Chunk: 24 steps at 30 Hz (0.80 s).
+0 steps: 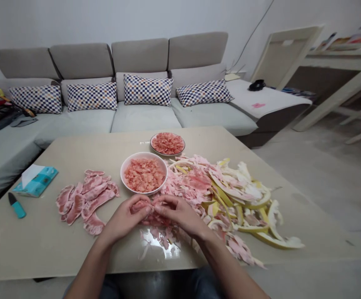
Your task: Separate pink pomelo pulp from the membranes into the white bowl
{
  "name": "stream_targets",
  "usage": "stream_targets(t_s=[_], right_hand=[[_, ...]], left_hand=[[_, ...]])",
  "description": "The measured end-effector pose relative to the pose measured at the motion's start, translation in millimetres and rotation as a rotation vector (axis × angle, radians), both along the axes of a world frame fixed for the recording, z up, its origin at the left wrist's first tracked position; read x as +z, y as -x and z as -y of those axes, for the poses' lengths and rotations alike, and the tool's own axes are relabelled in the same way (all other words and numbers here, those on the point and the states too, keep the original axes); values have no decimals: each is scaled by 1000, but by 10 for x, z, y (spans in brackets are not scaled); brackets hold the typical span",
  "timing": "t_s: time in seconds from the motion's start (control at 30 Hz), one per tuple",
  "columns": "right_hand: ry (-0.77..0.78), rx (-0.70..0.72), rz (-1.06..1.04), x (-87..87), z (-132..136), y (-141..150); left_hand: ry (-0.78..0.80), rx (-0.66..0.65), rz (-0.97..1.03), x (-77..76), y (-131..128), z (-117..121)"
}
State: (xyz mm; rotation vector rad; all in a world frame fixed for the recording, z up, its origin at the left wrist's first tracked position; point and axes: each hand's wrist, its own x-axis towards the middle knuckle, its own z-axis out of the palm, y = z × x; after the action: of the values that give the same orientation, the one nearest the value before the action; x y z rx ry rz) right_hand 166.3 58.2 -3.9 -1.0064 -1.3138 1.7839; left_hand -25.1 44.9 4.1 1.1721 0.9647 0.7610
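My left hand (129, 216) and my right hand (178, 211) meet at the table's front middle, fingertips pinching a piece of pink pomelo flesh (141, 205) between them. Right behind them stands a white bowl (123, 182) filled with loose pink pulp. A dark-rimmed plate (168, 155) heaped with more pulp sits farther back. To the left lies a pile of unpeeled-membrane pomelo segments (88, 197). A large heap of yellow-green and white pomelo peel (236, 203), mixed with pink membrane scraps, spreads on the right. Shreds of pulp and membrane lie below my fingers.
A small knife (17, 206) with a turquoise handle and a blue tissue pack (36, 181) lie on the left of the glossy table (58, 253). Behind it runs a grey sofa (144, 116) with checkered cushions. A side table (245, 97) stands at the right.
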Motion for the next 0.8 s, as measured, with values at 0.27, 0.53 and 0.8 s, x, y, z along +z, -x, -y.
stream_targets(t_s=[0.27,0.53,0.8], right_hand=[[214,-11,-165,-55,11,39],[231,12,-149,-40,13,35],[287,84,-274,-33,7,30]], left_hand=[[-108,82,-72,-9,3,12],[-41,47,-44,58,9,32],[74,19,86,100,23,38]])
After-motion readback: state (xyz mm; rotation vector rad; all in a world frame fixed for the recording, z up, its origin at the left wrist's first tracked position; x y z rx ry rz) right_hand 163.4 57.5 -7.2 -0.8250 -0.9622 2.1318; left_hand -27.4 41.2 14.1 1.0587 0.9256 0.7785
